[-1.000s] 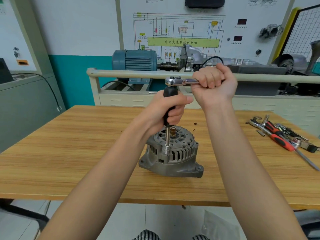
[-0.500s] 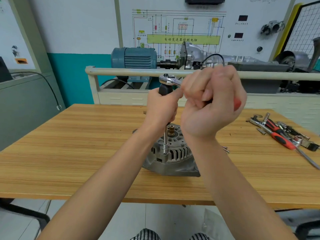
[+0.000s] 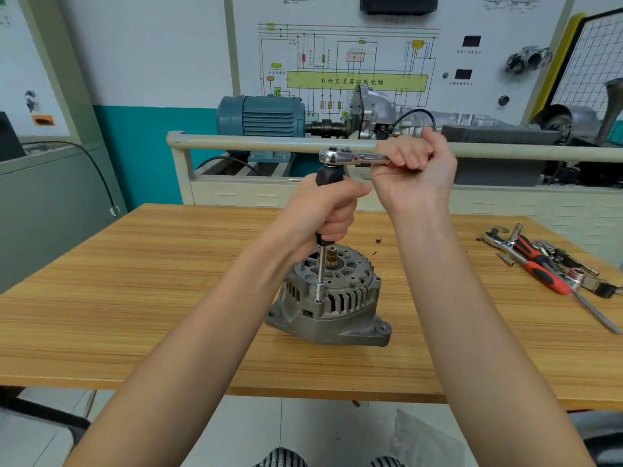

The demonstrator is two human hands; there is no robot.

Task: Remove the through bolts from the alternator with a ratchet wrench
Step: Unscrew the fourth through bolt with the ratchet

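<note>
A grey alternator (image 3: 332, 298) stands on the wooden table (image 3: 135, 298), its vented end facing up. A long extension bar (image 3: 321, 274) with a black grip stands upright, its socket seated on the alternator's near rim. My left hand (image 3: 328, 210) grips the black handle of that bar. On top sits the chrome ratchet wrench (image 3: 347, 157), its handle pointing right. My right hand (image 3: 416, 170) grips the ratchet's handle, which is mostly hidden in the fist. The bolt under the socket is hidden.
Loose tools lie at the table's right: a red-handled screwdriver (image 3: 539, 267), sockets and bits (image 3: 573, 274). Behind the table runs a beige rail (image 3: 236, 143) with a blue motor (image 3: 261, 116) and a wiring panel.
My right hand swung the ratchet handle toward me half a second ago and has swung it back out to the right. The left hand stays on the black grip.
</note>
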